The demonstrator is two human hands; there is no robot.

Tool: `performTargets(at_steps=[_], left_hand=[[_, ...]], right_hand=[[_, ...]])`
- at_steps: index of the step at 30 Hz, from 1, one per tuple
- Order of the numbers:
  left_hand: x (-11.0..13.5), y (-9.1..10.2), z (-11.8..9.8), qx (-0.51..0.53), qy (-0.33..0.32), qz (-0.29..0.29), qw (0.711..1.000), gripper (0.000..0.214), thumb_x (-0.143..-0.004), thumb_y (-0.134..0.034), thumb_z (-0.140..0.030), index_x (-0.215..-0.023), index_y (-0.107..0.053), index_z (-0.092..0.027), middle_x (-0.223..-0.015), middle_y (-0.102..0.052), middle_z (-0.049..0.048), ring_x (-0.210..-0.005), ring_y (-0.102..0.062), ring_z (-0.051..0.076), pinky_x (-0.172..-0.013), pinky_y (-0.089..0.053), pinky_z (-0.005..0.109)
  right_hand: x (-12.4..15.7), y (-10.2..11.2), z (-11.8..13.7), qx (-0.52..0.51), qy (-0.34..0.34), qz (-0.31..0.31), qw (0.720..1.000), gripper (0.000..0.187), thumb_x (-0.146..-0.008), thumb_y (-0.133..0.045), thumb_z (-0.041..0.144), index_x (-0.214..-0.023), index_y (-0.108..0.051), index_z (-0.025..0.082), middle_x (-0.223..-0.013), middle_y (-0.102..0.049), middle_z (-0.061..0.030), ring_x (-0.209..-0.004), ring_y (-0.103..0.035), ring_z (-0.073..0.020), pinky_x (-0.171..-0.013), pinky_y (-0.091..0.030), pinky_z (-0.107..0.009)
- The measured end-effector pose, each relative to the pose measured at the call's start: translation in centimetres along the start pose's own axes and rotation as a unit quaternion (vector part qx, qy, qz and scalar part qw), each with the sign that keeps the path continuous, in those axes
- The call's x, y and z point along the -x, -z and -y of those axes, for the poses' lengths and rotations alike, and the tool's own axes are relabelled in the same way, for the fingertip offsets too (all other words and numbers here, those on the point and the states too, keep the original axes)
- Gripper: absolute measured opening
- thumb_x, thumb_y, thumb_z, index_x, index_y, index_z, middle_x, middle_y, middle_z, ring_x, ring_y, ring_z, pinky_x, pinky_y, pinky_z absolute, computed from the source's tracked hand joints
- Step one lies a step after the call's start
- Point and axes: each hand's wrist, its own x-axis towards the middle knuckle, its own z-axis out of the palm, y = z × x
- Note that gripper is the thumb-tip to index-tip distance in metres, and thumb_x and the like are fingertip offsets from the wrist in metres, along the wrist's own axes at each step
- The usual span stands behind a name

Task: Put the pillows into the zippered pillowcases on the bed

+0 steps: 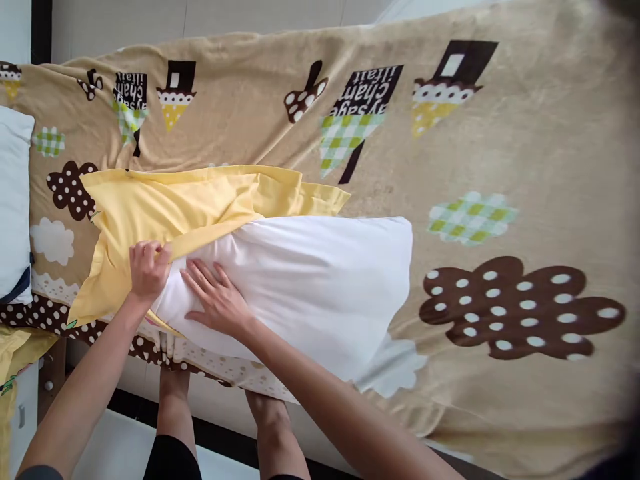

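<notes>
A white pillow (325, 280) lies flat on the bed, its left end inside a yellow pillowcase (165, 200). My left hand (149, 270) is closed on the edge of the pillowcase's opening, fingers curled over the cloth. My right hand (217, 297) rests flat on the white pillow just right of that edge, fingers spread. The pillowcase is wrinkled and covers only the pillow's left part; how far the pillow reaches inside is hidden.
A beige patterned blanket (540, 173) covers the bed. Another white pillow (14, 200) lies at the far left. Yellow cloth (23, 353) sits at the lower left by a white cabinet (23, 417). My legs (175, 400) stand against the bed's near edge.
</notes>
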Motion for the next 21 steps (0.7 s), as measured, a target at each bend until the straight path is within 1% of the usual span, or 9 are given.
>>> performTargets(at_steps=[2, 6, 8, 11, 12, 14, 16, 19, 21], left_hand=[[-1.4, -0.4, -1.2, 0.005, -0.046, 0.026, 0.999, 0.023, -0.094, -0.045, -0.018, -0.094, -0.067, -0.017, -0.074, -0.061, 0.0087, -0.075, -0.055, 0.021, -0.070, -0.038, 0.033], [-2.7, -0.5, -3.7, 0.051, -0.128, 0.093, 0.986, 0.025, -0.095, -0.042, -0.018, -0.083, -0.063, -0.018, -0.066, -0.055, 0.0047, -0.068, -0.053, 0.018, -0.064, -0.037, 0.030], [-1.1, 0.1, -4.2, 0.051, -0.093, 0.068, 0.992, 0.022, -0.094, -0.042, -0.014, -0.087, -0.063, -0.018, -0.073, -0.058, 0.0064, -0.074, -0.055, 0.019, -0.069, -0.039, 0.031], [4.4, 1.4, -3.9, 0.049, -0.051, 0.031, 0.997, 0.015, -0.090, -0.049, -0.014, -0.095, -0.063, -0.018, -0.083, -0.060, 0.0091, -0.084, -0.057, 0.021, -0.078, -0.042, 0.035], [6.5, 1.8, -3.6, 0.055, -0.075, 0.058, 0.994, 0.013, -0.089, -0.052, -0.016, -0.096, -0.063, -0.017, -0.086, -0.061, 0.0097, -0.087, -0.057, 0.022, -0.081, -0.043, 0.036], [10.4, 2.2, -3.2, 0.062, -0.137, 0.155, 0.976, 0.012, -0.086, -0.055, -0.021, -0.095, -0.063, -0.017, -0.093, -0.062, 0.0108, -0.098, -0.057, 0.025, -0.088, -0.043, 0.038], [12.7, 2.3, -3.1, 0.052, -0.145, 0.251, 0.956, 0.013, -0.084, -0.056, -0.023, -0.093, -0.063, -0.016, -0.096, -0.063, 0.0106, -0.100, -0.056, 0.026, -0.089, -0.042, 0.041], [13.2, 2.4, -3.8, 0.023, -0.095, 0.352, 0.931, 0.014, -0.084, -0.056, -0.024, -0.091, -0.064, -0.015, -0.089, -0.064, 0.0098, -0.087, -0.058, 0.026, -0.081, -0.042, 0.041], [12.5, 2.4, -4.6, -0.002, -0.075, 0.419, 0.905, 0.015, -0.085, -0.055, -0.023, -0.087, -0.066, -0.013, -0.083, -0.065, 0.0121, -0.084, -0.059, 0.027, -0.083, -0.040, 0.043]], right_hand=[[-1.7, -2.1, -0.1, -0.010, -0.014, 0.000, 1.000, 0.081, -0.083, -0.065, 0.048, -0.147, -0.036, 0.007, -0.155, -0.032, -0.0188, -0.144, -0.027, -0.0327, -0.118, -0.020, -0.054], [-3.3, -3.9, -1.1, -0.039, -0.051, 0.026, 0.998, 0.049, -0.089, -0.056, 0.029, -0.134, -0.055, 0.010, -0.131, -0.061, -0.0176, -0.131, -0.047, -0.0321, -0.119, -0.020, -0.053], [-3.4, -3.5, -1.6, -0.042, -0.058, 0.011, 0.997, 0.050, -0.090, -0.055, 0.027, -0.137, -0.052, 0.012, -0.134, -0.059, -0.0164, -0.132, -0.046, -0.0303, -0.119, -0.020, -0.052], [-3.0, -2.0, -1.8, -0.020, -0.041, -0.029, 0.999, 0.068, -0.087, -0.060, 0.030, -0.148, -0.037, 0.010, -0.153, -0.037, -0.0151, -0.143, -0.032, -0.0275, -0.119, -0.019, -0.050], [-2.8, -1.6, -1.6, -0.010, -0.035, -0.038, 0.999, 0.071, -0.086, -0.061, 0.030, -0.149, -0.034, 0.010, -0.155, -0.033, -0.0143, -0.144, -0.029, -0.0265, -0.119, -0.020, -0.049], [-1.8, -1.2, -0.6, 0.016, -0.030, -0.059, 0.998, 0.070, -0.087, -0.060, 0.028, -0.149, -0.033, 0.010, -0.156, -0.032, -0.0130, -0.145, -0.027, -0.0249, -0.118, -0.020, -0.047], [0.4, -1.9, 1.3, 0.047, -0.038, -0.099, 0.993, 0.063, -0.089, -0.055, 0.022, -0.148, -0.036, 0.011, -0.156, -0.033, -0.0131, -0.146, -0.024, -0.0247, -0.117, -0.020, -0.046], [5.7, -4.2, 5.0, 0.081, -0.043, -0.135, 0.987, 0.054, -0.091, -0.048, 0.016, -0.145, -0.043, 0.012, -0.153, -0.037, -0.0128, -0.147, -0.022, -0.0247, -0.112, -0.025, -0.044], [9.4, -5.8, 6.5, 0.100, -0.046, -0.110, 0.988, 0.054, -0.090, -0.044, 0.012, -0.144, -0.045, 0.015, -0.152, -0.040, -0.0104, -0.145, -0.027, -0.0240, -0.107, -0.030, -0.042]])
